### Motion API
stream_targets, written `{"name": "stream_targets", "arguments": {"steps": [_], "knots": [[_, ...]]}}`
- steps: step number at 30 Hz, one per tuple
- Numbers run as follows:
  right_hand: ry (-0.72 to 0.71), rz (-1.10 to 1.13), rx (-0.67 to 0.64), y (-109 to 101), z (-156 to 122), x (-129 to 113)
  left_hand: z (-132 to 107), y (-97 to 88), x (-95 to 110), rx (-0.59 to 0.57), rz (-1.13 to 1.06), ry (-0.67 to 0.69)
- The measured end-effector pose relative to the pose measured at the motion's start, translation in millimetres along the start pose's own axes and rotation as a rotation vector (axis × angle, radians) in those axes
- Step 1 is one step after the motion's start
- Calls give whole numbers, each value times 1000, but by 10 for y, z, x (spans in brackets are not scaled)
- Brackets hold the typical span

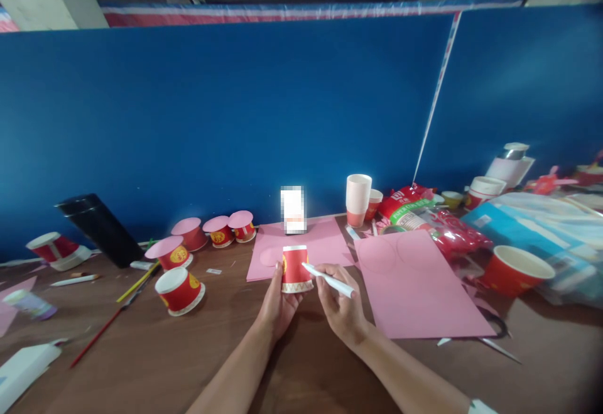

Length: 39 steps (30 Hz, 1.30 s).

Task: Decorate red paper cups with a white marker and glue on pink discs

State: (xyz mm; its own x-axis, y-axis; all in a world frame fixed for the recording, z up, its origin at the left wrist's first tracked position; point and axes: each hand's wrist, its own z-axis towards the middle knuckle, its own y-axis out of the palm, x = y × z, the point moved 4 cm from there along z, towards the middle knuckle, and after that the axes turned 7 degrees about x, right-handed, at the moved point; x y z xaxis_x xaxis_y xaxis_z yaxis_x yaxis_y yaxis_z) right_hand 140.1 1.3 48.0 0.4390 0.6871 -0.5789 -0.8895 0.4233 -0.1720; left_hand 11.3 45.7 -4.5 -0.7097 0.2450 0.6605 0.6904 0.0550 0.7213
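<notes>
My left hand [280, 307] is closed around the left side and lower edge of a red paper cup [294, 268], held upside down. A dark zigzag line runs along the cup's white rim at the bottom. My right hand [343, 307] grips a white marker pen [333, 281], its tip at the cup's right side; whether it touches cannot be made out. Behind the cup lie pink paper sheets [325, 238]. To the left, another upturned red cup [179, 291] stands with a zigzag rim.
Several red cups topped with pink discs [186, 225] stand at the back left, near a black bottle [101, 228]. On the right are a pink sheet [419, 288], scissors [502, 350], a red cup [516, 271] and plastic packs [424, 207]. A blue partition [264, 106] rises behind.
</notes>
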Motion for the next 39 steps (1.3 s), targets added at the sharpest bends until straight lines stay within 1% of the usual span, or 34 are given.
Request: {"name": "stream_targets", "arguments": {"steps": [9,15,31,37,39], "knots": [[-11,7,-11,5,12,-1,-12,20,-2,2,11,12],[-11,-27,5,-3,20,-3,-9,23,-1,30,9,9],[0,-29,-13,18,7,18,-10,15,-7,-24,3,0],[7,-6,-21,27,0,25,-19,12,-4,13,-2,-8],[14,-2,-27,26,-2,28,-19,12,-6,3,-1,-5]]}}
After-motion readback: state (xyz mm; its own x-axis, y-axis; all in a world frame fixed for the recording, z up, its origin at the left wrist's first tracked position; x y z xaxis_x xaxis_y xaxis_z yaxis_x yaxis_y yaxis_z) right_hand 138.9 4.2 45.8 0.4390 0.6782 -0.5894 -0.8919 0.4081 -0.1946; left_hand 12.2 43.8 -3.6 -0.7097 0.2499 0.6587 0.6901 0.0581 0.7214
